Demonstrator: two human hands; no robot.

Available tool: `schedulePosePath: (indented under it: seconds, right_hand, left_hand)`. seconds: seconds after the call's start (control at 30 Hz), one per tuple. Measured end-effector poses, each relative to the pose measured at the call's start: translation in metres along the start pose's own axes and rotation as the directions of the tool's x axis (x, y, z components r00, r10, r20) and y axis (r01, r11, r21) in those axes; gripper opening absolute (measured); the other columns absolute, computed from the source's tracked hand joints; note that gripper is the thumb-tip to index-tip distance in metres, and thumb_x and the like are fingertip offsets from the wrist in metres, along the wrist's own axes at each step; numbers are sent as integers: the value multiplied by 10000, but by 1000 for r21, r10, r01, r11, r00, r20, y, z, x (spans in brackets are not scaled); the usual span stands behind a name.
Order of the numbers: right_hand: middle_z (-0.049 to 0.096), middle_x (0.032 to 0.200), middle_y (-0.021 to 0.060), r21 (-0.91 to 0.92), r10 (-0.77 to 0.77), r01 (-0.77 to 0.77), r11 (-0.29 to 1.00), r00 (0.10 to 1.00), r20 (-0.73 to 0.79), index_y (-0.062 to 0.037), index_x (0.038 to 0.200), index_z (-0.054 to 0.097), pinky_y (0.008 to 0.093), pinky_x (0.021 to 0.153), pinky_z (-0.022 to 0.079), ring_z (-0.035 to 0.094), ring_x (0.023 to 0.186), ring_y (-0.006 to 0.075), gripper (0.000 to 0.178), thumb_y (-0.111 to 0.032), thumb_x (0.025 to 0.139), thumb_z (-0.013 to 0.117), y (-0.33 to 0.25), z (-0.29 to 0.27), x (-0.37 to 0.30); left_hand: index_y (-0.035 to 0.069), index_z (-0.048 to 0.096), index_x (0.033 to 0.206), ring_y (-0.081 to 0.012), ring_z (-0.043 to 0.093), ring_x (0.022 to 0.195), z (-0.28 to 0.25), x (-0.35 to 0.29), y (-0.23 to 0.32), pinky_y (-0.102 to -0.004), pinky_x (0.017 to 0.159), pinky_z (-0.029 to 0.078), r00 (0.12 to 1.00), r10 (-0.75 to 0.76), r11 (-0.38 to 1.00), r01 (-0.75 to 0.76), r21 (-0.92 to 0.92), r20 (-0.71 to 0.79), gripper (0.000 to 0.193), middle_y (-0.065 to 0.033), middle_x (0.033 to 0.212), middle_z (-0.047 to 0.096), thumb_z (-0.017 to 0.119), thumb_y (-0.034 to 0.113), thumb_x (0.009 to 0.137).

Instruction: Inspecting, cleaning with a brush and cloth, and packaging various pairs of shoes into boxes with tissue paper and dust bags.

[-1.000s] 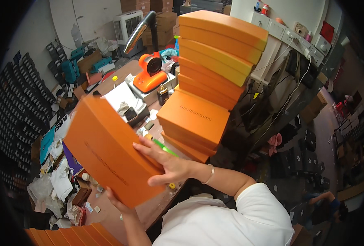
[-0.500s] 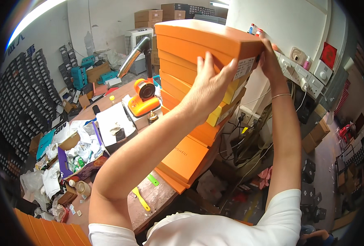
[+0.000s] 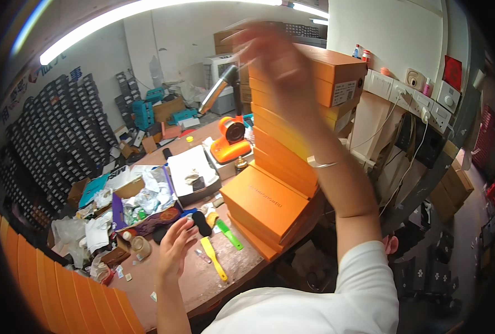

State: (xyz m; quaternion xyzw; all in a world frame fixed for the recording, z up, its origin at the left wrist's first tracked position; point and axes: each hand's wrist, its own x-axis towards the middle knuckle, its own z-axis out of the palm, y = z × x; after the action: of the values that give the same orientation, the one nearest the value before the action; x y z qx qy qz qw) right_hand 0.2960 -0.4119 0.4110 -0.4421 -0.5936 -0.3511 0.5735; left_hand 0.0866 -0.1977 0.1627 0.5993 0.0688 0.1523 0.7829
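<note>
A tall stack of orange shoe boxes [image 3: 283, 139] stands at the table's right side, its top box [image 3: 339, 69] bearing a white label. In front of the upper boxes my right hand [image 3: 275, 61] is raised, blurred by motion; its fingers look stretched out and I see nothing in them. My left hand [image 3: 176, 245] hovers low over the table with fingers apart and nothing visible in it. Close by lie a black brush [image 3: 201, 222], a yellow-handled brush [image 3: 214, 259] and a green-handled brush [image 3: 228, 234]. One orange shoe box [image 3: 264, 197] lies lower, at the stack's near side.
An orange heater-like device [image 3: 230, 139] with a metal tube stands behind. A purple-edged box [image 3: 144, 203] of crumpled paper sits at the left, beside a jar [image 3: 141, 246]. More orange boxes [image 3: 63, 284] fill the lower left. Power sockets and cables [image 3: 403, 97] line the right wall.
Both hands have left the top box. My left hand has come down to the table near the brushes; the right has swung left across the stack. The view has shifted left.
</note>
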Motion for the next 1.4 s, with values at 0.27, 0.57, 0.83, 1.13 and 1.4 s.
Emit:
schedulePosePath:
  seconds: [0.27,0.57,0.83,1.13,1.4]
  right_hand:
    - [539,1184,90,380,-556,406,831,645,524,-173,1232,586,357,749,545,593,1041,251,439,-264,812,673,-130,314,-11]
    - [367,1427,91,367,-626,514,775,706,332,-156,1341,461,428,1001,402,402,1256,307,615,-196,793,740,-301,440,106]
    - [316,1463,131,-59,-732,864,500,458,504,-123,1335,468,591,1102,260,255,1379,350,826,-312,630,855,-380,518,162]
    - [374,1372,130,-57,-634,709,703,660,402,-103,1213,550,515,1042,367,359,1266,348,638,-269,657,817,-327,526,170]
    - [400,1418,111,27,-708,711,702,702,-76,-115,1089,600,446,960,455,432,1247,358,427,-175,703,775,-181,450,121]
  left_hand:
    - [29,509,1291,-203,594,1050,-89,-218,10,-334,920,475,840,306,916,-388,-101,-449,402,-106,1176,594,596,205,941]
    - [-14,514,1275,-164,578,1091,-90,-363,27,-316,1015,438,666,392,911,-375,170,-634,335,-91,1189,595,538,141,979]
    - [-1,543,1248,-157,581,1086,-97,-381,5,-297,979,453,618,401,908,-364,206,-676,318,-84,1191,598,551,164,977]
    - [-7,534,1256,-130,574,1087,-106,-315,2,-273,969,459,689,385,923,-285,259,-613,327,-75,1179,597,559,150,970]
    - [-3,495,1293,-125,546,1118,-99,-238,30,-260,958,445,592,528,849,-345,400,-609,409,-67,1224,559,609,170,941]
